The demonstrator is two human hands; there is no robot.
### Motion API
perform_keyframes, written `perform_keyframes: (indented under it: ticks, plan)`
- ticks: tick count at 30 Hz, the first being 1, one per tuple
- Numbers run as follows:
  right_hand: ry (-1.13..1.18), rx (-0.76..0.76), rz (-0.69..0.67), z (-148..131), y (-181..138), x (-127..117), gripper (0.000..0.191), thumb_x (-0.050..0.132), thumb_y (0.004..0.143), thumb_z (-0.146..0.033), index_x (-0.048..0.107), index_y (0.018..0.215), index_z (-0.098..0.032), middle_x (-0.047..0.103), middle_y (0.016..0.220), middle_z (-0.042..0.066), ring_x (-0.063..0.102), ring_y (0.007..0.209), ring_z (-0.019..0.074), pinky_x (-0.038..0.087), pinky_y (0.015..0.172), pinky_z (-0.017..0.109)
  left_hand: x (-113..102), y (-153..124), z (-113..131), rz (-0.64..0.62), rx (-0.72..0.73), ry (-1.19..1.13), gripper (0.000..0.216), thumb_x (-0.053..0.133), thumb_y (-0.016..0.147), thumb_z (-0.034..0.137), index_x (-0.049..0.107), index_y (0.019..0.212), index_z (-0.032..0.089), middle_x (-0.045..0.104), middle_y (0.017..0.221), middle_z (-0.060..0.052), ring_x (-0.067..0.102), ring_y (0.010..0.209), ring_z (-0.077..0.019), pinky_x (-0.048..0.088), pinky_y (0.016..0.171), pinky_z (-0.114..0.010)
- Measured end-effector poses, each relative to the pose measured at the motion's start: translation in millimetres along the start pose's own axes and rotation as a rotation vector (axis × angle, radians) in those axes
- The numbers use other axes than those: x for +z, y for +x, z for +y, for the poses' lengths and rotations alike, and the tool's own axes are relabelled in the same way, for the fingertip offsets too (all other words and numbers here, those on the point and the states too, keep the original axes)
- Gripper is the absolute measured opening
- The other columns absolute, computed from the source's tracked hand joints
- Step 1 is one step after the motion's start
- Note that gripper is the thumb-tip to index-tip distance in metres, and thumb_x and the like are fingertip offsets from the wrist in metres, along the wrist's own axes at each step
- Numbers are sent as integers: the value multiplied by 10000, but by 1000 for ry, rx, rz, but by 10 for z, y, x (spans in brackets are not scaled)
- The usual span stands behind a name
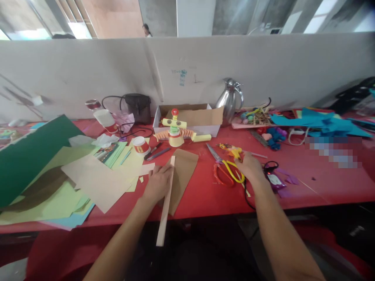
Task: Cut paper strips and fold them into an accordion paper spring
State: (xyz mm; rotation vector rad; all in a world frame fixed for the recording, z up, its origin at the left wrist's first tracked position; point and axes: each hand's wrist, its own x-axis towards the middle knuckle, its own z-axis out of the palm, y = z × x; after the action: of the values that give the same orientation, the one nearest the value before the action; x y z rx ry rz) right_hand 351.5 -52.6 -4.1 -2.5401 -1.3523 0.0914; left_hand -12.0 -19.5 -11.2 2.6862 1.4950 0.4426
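Observation:
My left hand (158, 180) grips a pale wooden strip (165, 218) that lies across a piece of brown cardboard (186, 168) and sticks out past the table's front edge. My right hand (250, 168) is closed on what looks like a yellow hot glue gun (235, 151), partly hidden by the fingers; a black cord hangs below. Just left of it lie large scissors (231, 168) with red and yellow handles, blades pointing away. Behind the cardboard stands a paper figure (175, 136) with a yellow head, a red top and folded orange arms.
Paper sheets (99, 183) and a green board (38, 156) cover the left side. A paper cup (141, 146) and dark pens (158, 153) lie nearby. An open box (190, 130) and a metal jug (230, 101) stand behind. Blue paper (319, 123) and craft scraps sit right.

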Motion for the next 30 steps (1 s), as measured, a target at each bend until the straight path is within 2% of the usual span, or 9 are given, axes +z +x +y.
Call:
perform_keyframes:
  ticks: [3,6,9,12,15,18,22,26,30]
  plan:
    - [24,-2,-43,-98,63,18,429,539,875,-364,518,1168,-52,649,1066,226,627,1008,317,443,815,361,38,27,-58,44,-39,1,419,336,961,297,578,1299,250,551,1384,-63,449,1139,-319,374,887,-485]
    - [6,-36,114,-193,18,-38,424,570,849,-331,523,1156,-43,611,1117,262,586,1066,344,428,859,404,68,22,-87,58,-34,-44,430,314,971,309,556,1323,257,532,1409,-49,424,1186,-324,345,904,-492]
    - [182,-240,217,-354,-271,-150,326,546,863,-326,554,1132,-142,630,1118,173,588,1046,300,436,859,390,61,21,-100,40,-30,-109,424,317,965,276,571,1305,256,553,1387,-55,434,1171,-317,339,897,-485]
    - [427,-390,-12,-652,-847,-197,215,471,915,-337,592,1016,-191,682,926,83,638,863,223,464,773,328,28,47,-72,32,-56,-109,407,347,936,213,629,1228,248,589,1338,-69,460,1103,-323,351,863,-478]
    - [473,-690,-271,-999,-1459,-107,276,487,928,-416,582,1084,-210,669,1013,77,628,928,211,462,795,308,-5,92,-5,46,-59,-86,360,408,895,179,675,1129,233,638,1237,-101,493,1031,-326,363,833,-477]
    - [287,-702,-280,-1223,-1769,28,361,575,882,-420,543,1154,-185,650,1002,111,614,940,264,460,749,340,-33,113,42,95,-54,-153,260,478,867,198,700,999,224,664,1137,-114,526,1018,-324,379,851,-483]
    - [227,-608,-293,-1245,-1708,92,335,575,871,-222,505,1195,-169,665,981,106,636,888,260,442,686,322,-98,2,73,241,-228,-477,191,540,845,240,653,991,190,667,1015,-123,618,888,-262,467,785,-412]
    - [365,-545,-361,-1157,-1593,67,305,527,893,-191,523,1198,-179,678,918,78,646,813,228,431,668,306,-207,-205,201,154,-550,-987,211,631,804,361,607,900,175,677,771,-61,646,637,-193,508,610,-327]
    - [574,-541,-350,-1111,-1601,53,262,538,890,-184,562,1150,-200,665,889,46,626,809,196,439,693,285,-290,-259,353,198,-688,-1445,364,769,695,337,625,972,149,710,889,-85,678,772,-178,528,712,-295]
